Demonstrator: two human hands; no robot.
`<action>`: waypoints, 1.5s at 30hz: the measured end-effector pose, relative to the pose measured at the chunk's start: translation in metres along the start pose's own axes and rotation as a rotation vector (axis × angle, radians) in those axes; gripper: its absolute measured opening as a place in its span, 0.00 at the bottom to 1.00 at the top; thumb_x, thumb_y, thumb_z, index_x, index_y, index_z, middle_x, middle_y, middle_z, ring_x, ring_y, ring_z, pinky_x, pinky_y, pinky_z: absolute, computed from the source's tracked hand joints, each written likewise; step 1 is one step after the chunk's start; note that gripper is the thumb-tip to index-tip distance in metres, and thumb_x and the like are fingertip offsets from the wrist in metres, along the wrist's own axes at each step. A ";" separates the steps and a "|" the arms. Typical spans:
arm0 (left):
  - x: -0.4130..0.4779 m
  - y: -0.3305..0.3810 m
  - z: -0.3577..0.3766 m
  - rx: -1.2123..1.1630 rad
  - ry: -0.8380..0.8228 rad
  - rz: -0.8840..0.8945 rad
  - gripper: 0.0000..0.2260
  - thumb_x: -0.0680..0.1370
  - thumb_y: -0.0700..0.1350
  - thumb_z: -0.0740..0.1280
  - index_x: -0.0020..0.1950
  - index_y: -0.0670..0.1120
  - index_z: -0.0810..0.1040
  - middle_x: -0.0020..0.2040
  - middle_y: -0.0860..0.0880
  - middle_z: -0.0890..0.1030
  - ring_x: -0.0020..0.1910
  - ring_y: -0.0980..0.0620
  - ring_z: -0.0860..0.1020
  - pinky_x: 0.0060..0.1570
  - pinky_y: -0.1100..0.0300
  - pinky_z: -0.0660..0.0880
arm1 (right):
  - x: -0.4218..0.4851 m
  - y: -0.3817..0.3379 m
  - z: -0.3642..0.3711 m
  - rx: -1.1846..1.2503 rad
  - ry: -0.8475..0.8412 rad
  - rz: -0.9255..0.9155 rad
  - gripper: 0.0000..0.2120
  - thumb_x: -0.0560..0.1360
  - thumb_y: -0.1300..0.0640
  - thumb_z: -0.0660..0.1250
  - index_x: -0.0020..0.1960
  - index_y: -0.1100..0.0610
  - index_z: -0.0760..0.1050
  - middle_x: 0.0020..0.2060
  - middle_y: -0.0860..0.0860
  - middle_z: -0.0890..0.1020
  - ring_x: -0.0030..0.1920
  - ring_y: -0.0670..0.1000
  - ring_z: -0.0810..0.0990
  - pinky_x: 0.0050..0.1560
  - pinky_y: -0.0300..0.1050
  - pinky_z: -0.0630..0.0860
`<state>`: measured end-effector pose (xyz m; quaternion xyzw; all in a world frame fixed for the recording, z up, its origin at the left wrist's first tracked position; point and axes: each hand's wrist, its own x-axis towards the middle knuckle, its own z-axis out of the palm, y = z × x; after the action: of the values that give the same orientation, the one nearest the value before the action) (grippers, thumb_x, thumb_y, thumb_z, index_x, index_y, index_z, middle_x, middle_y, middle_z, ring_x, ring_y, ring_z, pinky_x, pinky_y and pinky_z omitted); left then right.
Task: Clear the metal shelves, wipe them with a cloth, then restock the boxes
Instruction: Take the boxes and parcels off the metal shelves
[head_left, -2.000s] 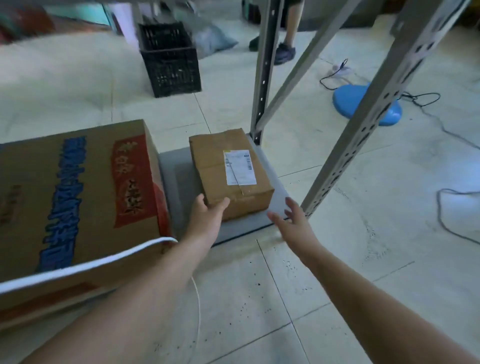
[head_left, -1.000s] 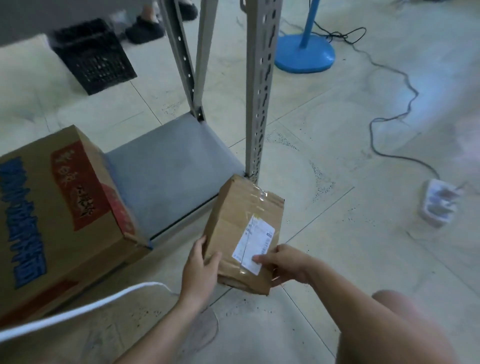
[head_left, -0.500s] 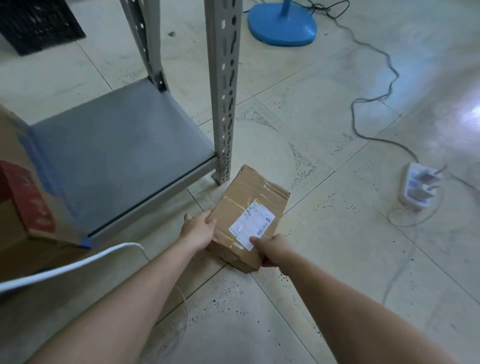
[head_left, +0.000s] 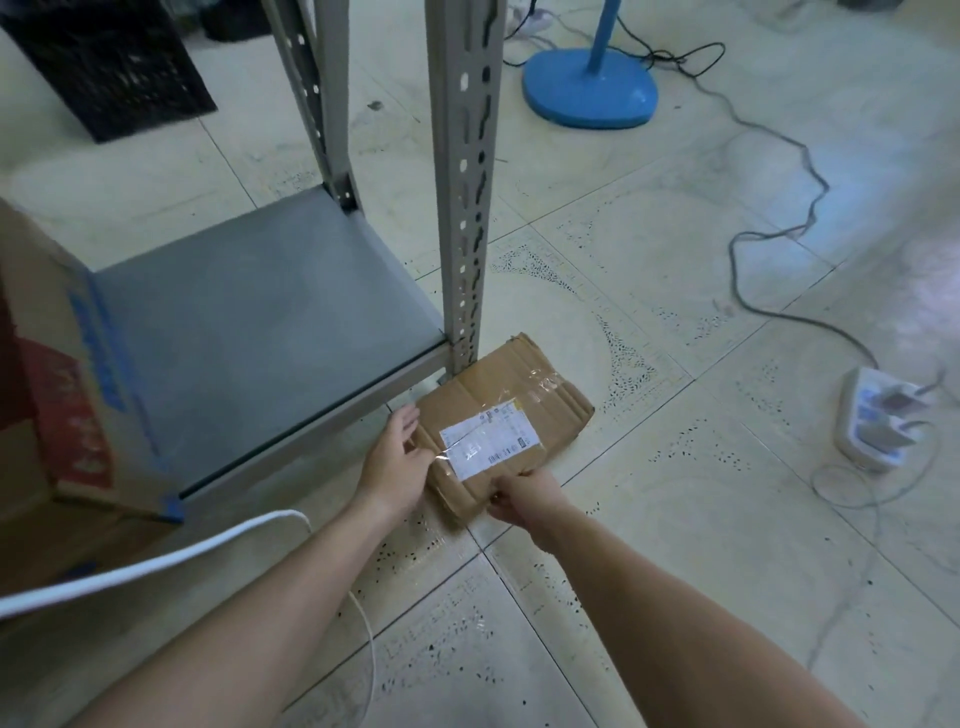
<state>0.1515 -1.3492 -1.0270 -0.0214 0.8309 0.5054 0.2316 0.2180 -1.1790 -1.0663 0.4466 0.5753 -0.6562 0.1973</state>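
Obs: small box (head_left: 519, 376) low beside shelf post (head_left: 462, 208). Stiff taped cardboard, probably light (tape looks slick). Left hand (head_left: 395, 462) clasps its side, right hand (head_left: 524, 499) pinches the near end; opposite edges suit.

You have taken the small box (head_left: 511, 415) off the right end of the bottom shelf (head_left: 260, 322), where it sat two seconds ago. You carried it tilted through the air and brought it down to the floor tiles (head_left: 675, 519), just beside the foot of the front upright (head_left: 465, 182). Your left hand (head_left: 395, 462) and right hand (head_left: 524, 493), then only reaching, now hold its left side and near edge.
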 end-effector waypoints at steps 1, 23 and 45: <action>-0.003 0.005 -0.001 -0.012 0.016 0.008 0.28 0.80 0.33 0.62 0.78 0.49 0.63 0.77 0.52 0.68 0.74 0.57 0.66 0.69 0.61 0.61 | -0.004 -0.003 0.001 0.005 -0.027 -0.007 0.09 0.78 0.70 0.61 0.53 0.61 0.77 0.44 0.57 0.80 0.37 0.52 0.79 0.54 0.54 0.82; -0.177 0.042 -0.239 -0.235 0.693 -0.120 0.12 0.79 0.32 0.63 0.59 0.45 0.73 0.53 0.50 0.78 0.50 0.53 0.78 0.49 0.64 0.72 | -0.239 -0.118 0.202 -0.664 -0.307 -0.423 0.20 0.81 0.51 0.67 0.70 0.56 0.74 0.61 0.52 0.79 0.62 0.55 0.78 0.66 0.59 0.76; -0.321 -0.134 -0.492 -0.238 0.798 -0.690 0.22 0.82 0.48 0.64 0.74 0.42 0.67 0.69 0.43 0.73 0.64 0.43 0.72 0.60 0.52 0.69 | -0.259 -0.096 0.339 -0.974 -0.047 -0.458 0.24 0.81 0.57 0.62 0.75 0.60 0.63 0.67 0.57 0.66 0.54 0.56 0.70 0.58 0.46 0.66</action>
<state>0.2951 -1.8965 -0.8194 -0.5095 0.7361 0.4432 0.0466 0.1572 -1.5361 -0.8204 0.1518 0.8911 -0.3495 0.2464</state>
